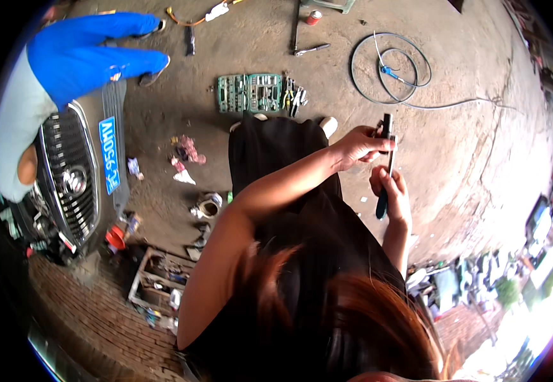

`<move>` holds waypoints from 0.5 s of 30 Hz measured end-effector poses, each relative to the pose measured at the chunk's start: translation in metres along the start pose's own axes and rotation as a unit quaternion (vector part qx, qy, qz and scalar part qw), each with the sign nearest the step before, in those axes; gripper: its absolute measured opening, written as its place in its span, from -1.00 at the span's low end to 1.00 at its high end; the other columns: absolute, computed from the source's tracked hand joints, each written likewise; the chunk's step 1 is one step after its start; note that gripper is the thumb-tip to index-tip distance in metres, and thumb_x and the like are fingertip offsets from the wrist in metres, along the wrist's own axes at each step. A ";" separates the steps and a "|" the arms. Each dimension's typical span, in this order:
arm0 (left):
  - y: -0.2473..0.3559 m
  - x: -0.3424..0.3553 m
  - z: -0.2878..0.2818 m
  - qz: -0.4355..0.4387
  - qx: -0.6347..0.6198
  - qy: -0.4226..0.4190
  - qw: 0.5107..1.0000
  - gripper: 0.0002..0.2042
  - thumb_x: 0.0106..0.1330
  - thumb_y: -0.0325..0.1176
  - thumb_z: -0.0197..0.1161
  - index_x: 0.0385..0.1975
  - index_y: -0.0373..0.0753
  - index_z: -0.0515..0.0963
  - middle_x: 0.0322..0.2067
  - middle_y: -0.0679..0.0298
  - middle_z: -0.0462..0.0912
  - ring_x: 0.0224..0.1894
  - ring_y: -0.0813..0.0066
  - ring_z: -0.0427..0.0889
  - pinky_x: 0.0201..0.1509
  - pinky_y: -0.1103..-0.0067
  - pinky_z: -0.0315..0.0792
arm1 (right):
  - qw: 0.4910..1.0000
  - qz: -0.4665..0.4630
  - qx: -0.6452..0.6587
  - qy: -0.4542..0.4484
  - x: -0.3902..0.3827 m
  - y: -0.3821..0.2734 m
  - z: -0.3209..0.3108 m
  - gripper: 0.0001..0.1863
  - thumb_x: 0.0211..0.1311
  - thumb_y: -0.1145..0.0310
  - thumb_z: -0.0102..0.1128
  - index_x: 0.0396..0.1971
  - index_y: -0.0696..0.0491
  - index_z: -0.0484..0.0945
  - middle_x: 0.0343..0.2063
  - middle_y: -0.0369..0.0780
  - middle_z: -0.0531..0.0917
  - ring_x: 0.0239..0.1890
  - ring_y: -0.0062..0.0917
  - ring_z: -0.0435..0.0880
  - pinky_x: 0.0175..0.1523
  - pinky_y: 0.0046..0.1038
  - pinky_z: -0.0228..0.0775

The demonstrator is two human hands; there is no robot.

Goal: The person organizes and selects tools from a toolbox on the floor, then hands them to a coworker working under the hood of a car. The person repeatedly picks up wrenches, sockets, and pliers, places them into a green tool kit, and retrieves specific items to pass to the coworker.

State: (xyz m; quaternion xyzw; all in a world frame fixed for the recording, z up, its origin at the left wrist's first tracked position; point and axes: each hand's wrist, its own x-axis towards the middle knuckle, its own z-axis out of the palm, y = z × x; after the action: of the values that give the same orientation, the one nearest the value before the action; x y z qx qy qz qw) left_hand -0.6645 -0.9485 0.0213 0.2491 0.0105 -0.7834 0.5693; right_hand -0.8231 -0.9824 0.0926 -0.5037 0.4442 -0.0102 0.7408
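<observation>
Out in front of my body, to the right of my dark skirt, I hold what looks like a ratchet wrench (391,163) nearly upright. Its shaft is silver and its handle dark. My left hand (357,148) reaches across and is closed round the upper end, where a dark cylindrical piece (388,122) sticks up above the fingers. Lower down, my right hand (396,191) is closed on the handle, whose dark end shows below the fingers. The fingers partly hide how the upper pieces join.
An open green tool case (250,93) lies ahead, with pliers (288,95) beside it. A coiled hose (353,70) is on the floor at far right. At left, a co-worker in blue trousers (76,54) leans over a car's front (73,178). A parts crate (138,280) stands lower left.
</observation>
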 end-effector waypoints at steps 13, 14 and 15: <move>0.001 -0.014 -0.073 0.185 -0.217 0.180 0.941 -0.81 0.19 -0.29 0.31 -0.37 -0.28 0.53 -0.70 0.58 0.18 -0.71 0.79 0.13 -0.64 0.75 -0.02 | 0.936 0.222 0.101 -0.255 0.118 -0.017 0.004 -0.47 0.40 -0.08 -0.31 -0.62 0.05 0.25 -0.71 -0.37 0.17 -0.67 -0.70 0.10 -0.57 -0.66 -0.05; -0.003 -0.016 -0.084 0.191 -0.231 0.213 0.930 -0.81 0.19 -0.31 0.30 -0.37 -0.30 0.53 -0.68 0.55 0.26 -0.72 0.79 0.18 -0.66 0.76 0.00 | 0.929 0.239 0.111 -0.260 0.124 -0.013 0.015 -0.46 0.40 -0.09 -0.31 -0.63 0.04 0.24 -0.71 -0.37 0.17 -0.67 -0.69 0.10 -0.57 -0.65 -0.05; -0.009 -0.018 -0.097 0.210 -0.243 0.230 0.919 -0.81 0.19 -0.32 0.30 -0.37 -0.30 0.53 -0.69 0.54 0.27 -0.73 0.79 0.18 -0.67 0.75 0.00 | 0.922 0.257 0.121 -0.263 0.130 -0.005 0.025 -0.46 0.39 -0.09 -0.31 -0.64 0.03 0.23 -0.70 -0.37 0.17 -0.67 -0.69 0.10 -0.56 -0.64 -0.04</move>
State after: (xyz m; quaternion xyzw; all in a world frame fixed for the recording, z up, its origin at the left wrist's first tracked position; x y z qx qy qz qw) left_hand -0.6320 -0.8997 -0.0586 0.2732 0.2789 -0.5405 0.7453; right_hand -0.7258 -1.0262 0.0146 -0.2633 0.3425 0.2596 0.8637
